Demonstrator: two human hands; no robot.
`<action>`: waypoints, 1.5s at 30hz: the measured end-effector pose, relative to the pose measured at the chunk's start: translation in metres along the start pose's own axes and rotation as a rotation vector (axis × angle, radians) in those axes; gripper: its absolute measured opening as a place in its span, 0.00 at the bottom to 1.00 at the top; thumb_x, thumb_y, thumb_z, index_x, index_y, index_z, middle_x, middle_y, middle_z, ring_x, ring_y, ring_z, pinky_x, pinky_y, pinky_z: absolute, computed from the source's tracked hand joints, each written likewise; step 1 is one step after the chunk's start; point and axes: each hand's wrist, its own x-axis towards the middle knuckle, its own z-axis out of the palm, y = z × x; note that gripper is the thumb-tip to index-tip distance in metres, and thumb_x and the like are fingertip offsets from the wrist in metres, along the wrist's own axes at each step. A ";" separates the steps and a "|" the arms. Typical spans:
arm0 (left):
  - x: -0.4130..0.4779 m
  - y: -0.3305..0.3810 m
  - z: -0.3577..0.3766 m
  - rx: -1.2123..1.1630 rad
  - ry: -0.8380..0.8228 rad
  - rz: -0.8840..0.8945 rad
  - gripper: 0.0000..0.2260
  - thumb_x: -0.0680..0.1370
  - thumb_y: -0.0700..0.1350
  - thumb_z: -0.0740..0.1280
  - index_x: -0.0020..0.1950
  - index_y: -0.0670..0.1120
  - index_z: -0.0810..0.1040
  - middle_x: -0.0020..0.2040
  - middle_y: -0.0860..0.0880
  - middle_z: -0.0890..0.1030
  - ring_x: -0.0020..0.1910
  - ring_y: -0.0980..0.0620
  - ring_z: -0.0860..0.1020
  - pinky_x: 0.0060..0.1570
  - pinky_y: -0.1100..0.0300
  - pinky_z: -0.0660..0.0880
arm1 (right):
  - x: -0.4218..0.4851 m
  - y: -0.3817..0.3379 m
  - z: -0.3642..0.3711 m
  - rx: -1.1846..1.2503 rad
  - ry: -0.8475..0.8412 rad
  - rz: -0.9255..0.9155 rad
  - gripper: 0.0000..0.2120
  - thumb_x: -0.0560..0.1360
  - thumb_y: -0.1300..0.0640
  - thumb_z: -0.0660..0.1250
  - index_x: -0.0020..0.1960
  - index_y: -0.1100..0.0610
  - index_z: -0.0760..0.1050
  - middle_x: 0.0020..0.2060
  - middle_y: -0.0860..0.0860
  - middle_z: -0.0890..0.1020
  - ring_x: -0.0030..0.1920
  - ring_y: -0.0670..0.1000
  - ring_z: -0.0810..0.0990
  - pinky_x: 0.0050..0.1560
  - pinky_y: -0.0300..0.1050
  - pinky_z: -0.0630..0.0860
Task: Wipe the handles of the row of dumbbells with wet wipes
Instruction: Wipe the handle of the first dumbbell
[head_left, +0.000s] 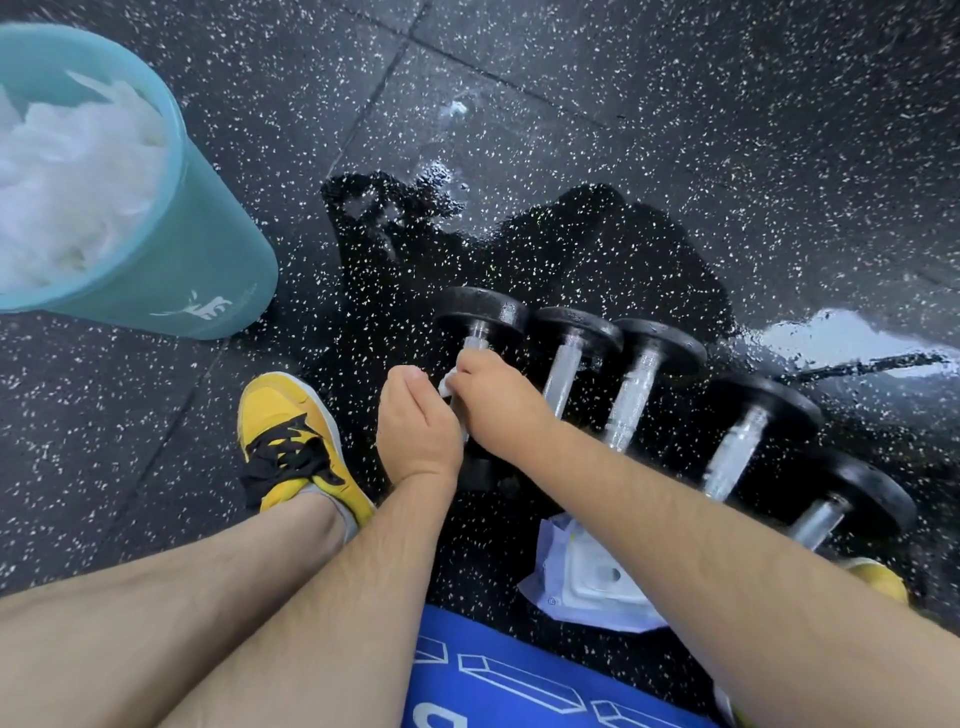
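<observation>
1. Right hand (498, 400) curls its fingers around a white wet wipe (448, 385), clamping it on the handle (477, 340) of the leftmost dumbbell (485, 312).
2. Left hand (418, 426) sits just beside it, fingers curled towards the wipe; whether it grasps anything cannot be told.
3. That dumbbell starts a row of dumbbells (660, 343) on the speckled rubber floor (675, 104), which looks wet and glossy around them.
4. A wet wipes pack (587, 577) lies on the floor near the row, partly under the right forearm.
5. A teal bin (208, 260) holding crumpled white wipes stands at upper left, well apart.
6. A yellow shoe (296, 441) sits left of the hands, and a blue mat (519, 675) lies at the bottom edge.
</observation>
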 end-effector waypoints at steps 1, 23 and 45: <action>0.000 -0.002 0.000 -0.007 0.000 0.000 0.12 0.84 0.46 0.52 0.48 0.46 0.73 0.44 0.50 0.77 0.45 0.48 0.73 0.42 0.54 0.64 | 0.006 0.002 -0.003 -0.017 0.017 0.000 0.05 0.76 0.66 0.66 0.48 0.60 0.80 0.46 0.51 0.70 0.45 0.52 0.73 0.39 0.49 0.75; -0.004 0.005 -0.003 -0.063 0.048 0.026 0.11 0.84 0.51 0.50 0.48 0.49 0.69 0.45 0.52 0.74 0.43 0.52 0.70 0.42 0.57 0.63 | -0.013 -0.014 -0.001 0.355 0.299 0.413 0.11 0.79 0.65 0.61 0.47 0.58 0.82 0.45 0.52 0.79 0.46 0.53 0.78 0.48 0.48 0.76; 0.001 -0.002 0.000 -0.086 0.046 0.011 0.16 0.81 0.53 0.49 0.49 0.46 0.72 0.46 0.50 0.78 0.45 0.49 0.73 0.43 0.56 0.64 | 0.000 -0.008 0.001 0.198 0.153 0.201 0.09 0.77 0.65 0.64 0.47 0.59 0.84 0.44 0.52 0.75 0.47 0.56 0.76 0.41 0.48 0.74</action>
